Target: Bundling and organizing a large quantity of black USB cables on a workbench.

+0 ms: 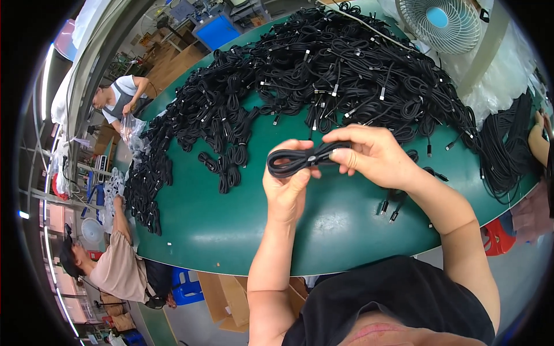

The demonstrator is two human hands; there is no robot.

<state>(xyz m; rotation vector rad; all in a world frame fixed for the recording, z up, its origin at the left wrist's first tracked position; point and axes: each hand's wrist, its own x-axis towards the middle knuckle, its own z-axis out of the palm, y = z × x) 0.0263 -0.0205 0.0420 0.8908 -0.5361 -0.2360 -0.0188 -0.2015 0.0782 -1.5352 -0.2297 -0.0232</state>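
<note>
A black cable coil [284, 165], bundled into long loops and pinched in at its middle, is held up above the green table. My left hand [284, 187] grips its looped left end, thumb in front and fingers behind. With thumb and fingers closed, my right hand [372, 154] pinches the bundle's right part near the middle. A small light metallic spot shows at the pinched middle; I cannot make out what it is. Below my right wrist, loose cable plugs [388, 209] lie on the table. To the left rests a group of bundled cables [226, 167].
A large heap of black cables [340, 63] arcs across the far side of the green table [213, 230]. More cables [502, 150] hang at the right edge, beside another person's hand [539, 138]. Two co-workers are at the left. A fan [441, 23] stands at the far right.
</note>
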